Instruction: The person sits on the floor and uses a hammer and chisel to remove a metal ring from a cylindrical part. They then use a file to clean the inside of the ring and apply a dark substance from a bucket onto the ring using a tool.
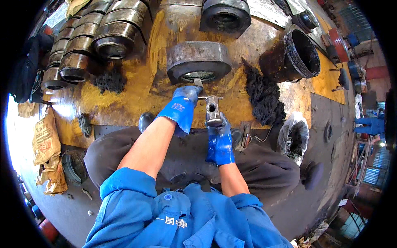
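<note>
My left hand [182, 105], in a blue rubber glove, is closed round a flat chisel [198, 82]. The chisel's pale blade reaches the near inner edge of a thick, dark metal ring block [197, 51] on the bench. My right hand [219, 138], gloved the same way, grips a hammer [213, 110]. Its worn metal head, with a dark hole in the face, is raised just right of my left hand. Most of the hammer's handle is hidden by the head and my fingers.
Greasy metal rings [115, 37] stand in rows at the far left, and another block [225, 18] sits behind. A dark bucket [291, 56] stands right, beside black fibre waste [264, 97]. A plastic-lined container [293, 136] is near my right knee; brown sacks [46, 142] lie left.
</note>
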{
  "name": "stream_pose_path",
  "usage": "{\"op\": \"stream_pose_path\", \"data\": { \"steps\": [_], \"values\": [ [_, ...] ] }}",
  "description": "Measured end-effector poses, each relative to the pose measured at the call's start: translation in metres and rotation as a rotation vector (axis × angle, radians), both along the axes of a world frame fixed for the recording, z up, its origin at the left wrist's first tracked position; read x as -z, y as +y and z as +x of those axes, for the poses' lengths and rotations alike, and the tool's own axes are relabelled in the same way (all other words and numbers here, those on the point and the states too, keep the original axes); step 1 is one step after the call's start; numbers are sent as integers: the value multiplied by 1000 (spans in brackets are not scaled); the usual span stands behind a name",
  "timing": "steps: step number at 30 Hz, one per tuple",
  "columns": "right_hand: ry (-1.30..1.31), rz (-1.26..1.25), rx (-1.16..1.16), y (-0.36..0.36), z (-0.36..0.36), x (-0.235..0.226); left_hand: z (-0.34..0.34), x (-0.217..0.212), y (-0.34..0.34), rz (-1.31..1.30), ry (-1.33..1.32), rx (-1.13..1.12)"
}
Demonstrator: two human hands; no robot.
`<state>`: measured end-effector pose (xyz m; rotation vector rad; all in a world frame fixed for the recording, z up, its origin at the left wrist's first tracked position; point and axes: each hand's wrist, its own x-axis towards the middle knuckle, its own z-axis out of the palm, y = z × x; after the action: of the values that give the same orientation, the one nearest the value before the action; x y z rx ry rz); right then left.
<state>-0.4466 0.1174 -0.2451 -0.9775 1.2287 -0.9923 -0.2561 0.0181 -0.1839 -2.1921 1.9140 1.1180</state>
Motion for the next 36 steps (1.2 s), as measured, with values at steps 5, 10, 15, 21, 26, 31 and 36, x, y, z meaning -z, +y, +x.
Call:
{"op": "stream_pose_path", "data": {
  "steps": [5,10,15,21,26,31,36],
  "values": [
    [460,26,-108,-2,-1,5,9,26,1,-226,-92,178],
    [552,-18,-105,-24,4,-51,4,32,-6,-94,-36,95],
    [728,-188,-123,-74,-17,-104,5,47,-12,-95,-50,117],
    [1331,-415,-361,-135,-80,-188,4,5,-9,-42,102,-127],
    [1428,-399,-639,-150,-189,-206,9,32,-10,-196,-32,177],
    [1585,61,-851,-105,-293,-133,16,45,-9,-296,40,187],
    [1283,626,-668,20,-379,-36,6,23,-1,-226,-34,171]
  ]
}}
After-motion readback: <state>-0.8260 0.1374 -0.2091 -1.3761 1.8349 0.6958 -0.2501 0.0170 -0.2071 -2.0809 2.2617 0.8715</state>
